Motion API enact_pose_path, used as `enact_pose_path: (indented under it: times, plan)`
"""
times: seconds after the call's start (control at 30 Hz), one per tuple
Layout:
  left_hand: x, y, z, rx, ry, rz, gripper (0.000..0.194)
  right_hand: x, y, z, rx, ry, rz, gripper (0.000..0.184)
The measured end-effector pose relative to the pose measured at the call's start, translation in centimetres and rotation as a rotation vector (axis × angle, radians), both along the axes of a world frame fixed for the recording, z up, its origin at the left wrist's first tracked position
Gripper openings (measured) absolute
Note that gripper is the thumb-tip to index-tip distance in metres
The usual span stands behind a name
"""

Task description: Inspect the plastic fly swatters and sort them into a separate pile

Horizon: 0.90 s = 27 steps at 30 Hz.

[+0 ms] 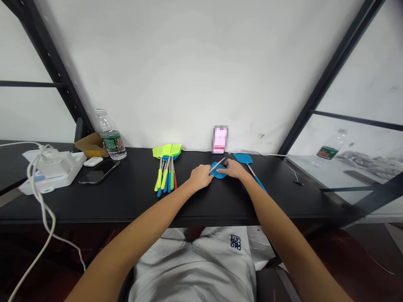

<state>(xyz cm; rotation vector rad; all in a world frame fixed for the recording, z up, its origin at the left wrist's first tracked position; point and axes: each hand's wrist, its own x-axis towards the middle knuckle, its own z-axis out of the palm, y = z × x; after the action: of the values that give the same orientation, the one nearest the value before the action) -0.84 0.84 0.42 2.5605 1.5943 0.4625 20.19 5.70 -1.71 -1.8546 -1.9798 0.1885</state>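
Observation:
My left hand is closed round a thin metal rod, whose free end points up and to the right. Close beside it, my right hand pinches the edge of a blue fly swatter head, thumb on top. The rod crosses over this head; whether the two are joined I cannot tell. Just right of my right hand lies another blue fly swatter with a metal shaft and blue handle. To the left is a bunch of fly swatters with yellow-green and blue heads and yellow, blue, green and red handles.
A phone with a lit screen leans on the wall behind my hands. At left are a water bottle, a dark phone, a cardboard box and a white power strip with cables. A small cable end lies at right.

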Motion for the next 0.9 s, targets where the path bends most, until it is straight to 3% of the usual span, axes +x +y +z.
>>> enact_pose_path:
  times: [0.1,0.33,0.53,0.67,0.9]
  plan:
    - [0.0,0.0,0.1,-0.006,0.016,-0.003,0.02,-0.2,-0.2,0.2,0.012,0.061,-0.02,0.042]
    - [0.1,0.2,0.0,-0.033,0.016,0.015,0.023,-0.6,-1.1,1.3,-0.058,0.221,-0.032,0.047]
    - [0.3,0.2,0.1,-0.084,0.0,0.053,0.024,-1.0,-1.0,0.7,0.086,0.097,-0.157,0.024]
    - [0.3,0.1,0.3,-0.097,-0.006,0.067,0.024,-1.0,-0.9,0.6,0.066,0.103,-0.178,0.028]
    - [0.3,-0.2,0.4,-0.094,0.006,0.058,0.024,-1.1,-0.9,1.0,0.068,0.166,-0.049,0.038]
